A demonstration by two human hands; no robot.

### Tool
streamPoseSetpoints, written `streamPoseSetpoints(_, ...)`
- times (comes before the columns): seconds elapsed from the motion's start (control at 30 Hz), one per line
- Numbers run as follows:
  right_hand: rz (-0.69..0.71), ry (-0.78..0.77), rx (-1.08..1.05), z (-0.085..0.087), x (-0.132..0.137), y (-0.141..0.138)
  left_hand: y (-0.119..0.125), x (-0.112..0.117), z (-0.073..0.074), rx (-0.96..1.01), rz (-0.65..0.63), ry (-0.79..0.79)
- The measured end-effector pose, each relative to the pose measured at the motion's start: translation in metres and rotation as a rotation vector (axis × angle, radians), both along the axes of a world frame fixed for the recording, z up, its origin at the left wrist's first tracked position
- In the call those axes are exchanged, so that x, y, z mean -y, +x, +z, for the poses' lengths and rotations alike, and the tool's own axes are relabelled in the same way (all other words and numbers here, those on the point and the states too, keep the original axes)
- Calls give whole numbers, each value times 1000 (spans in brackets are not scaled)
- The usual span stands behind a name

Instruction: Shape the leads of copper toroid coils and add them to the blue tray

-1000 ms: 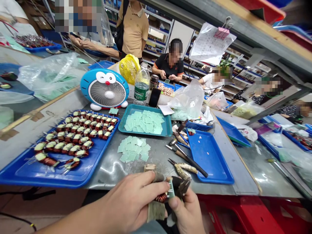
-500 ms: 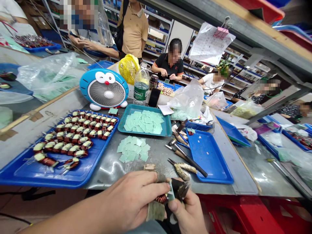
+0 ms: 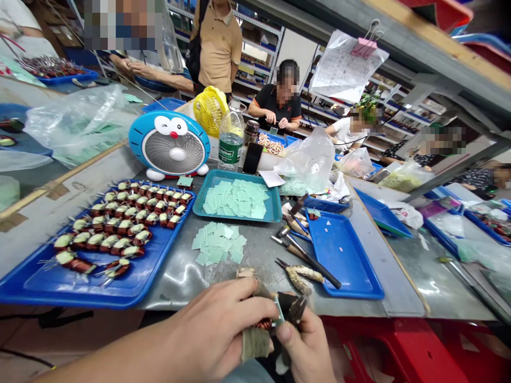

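My left hand and my right hand meet at the bottom of the view, both gripping a copper-wound toroid coil. A pale green insulating slip stands at the coil, pinched between my fingers. Beige tape hangs below it, and a dark piece sticks up beside my right thumb. Much of the coil is hidden by my fingers. Just beyond my hands lie a pair of pliers and a loose pile of green slips.
A blue tray of finished coils lies left, a teal tray of green slips ahead, and a blue tray with tools right. A fan, water bottle, plastic bags and several co-workers stand beyond. Red crates sit below.
My hands stay around the coil, and the green slip shifts slightly against it. The whole view has tilted a little.
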State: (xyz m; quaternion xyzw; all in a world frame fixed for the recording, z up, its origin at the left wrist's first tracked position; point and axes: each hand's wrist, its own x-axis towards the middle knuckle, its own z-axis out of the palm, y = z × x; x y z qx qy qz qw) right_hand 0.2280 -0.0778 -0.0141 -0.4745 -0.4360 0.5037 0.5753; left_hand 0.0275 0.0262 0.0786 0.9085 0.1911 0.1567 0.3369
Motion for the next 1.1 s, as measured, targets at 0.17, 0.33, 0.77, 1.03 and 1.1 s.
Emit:
streamPoseSetpoints(0.17, 24, -48, 30, -4, 3, 5, 2, 0, -8, 72, 13, 111)
streamPoseSetpoints(0.33, 21, -36, 53, 8, -1, 4, 4, 1, -13, 152, 26, 138)
streamPoseSetpoints(0.77, -21, -77, -151, 17, -6, -6, 4, 2, -13, 92, -21, 240)
streamPoseSetpoints(1.03, -23, -52, -53, 28, -10, -5, 3, 1, -17, 127, 19, 199)
streamPoseSetpoints(1.1, 4, -74, -35, 31, -11, -4, 3, 2, -18, 137, 29, 159)
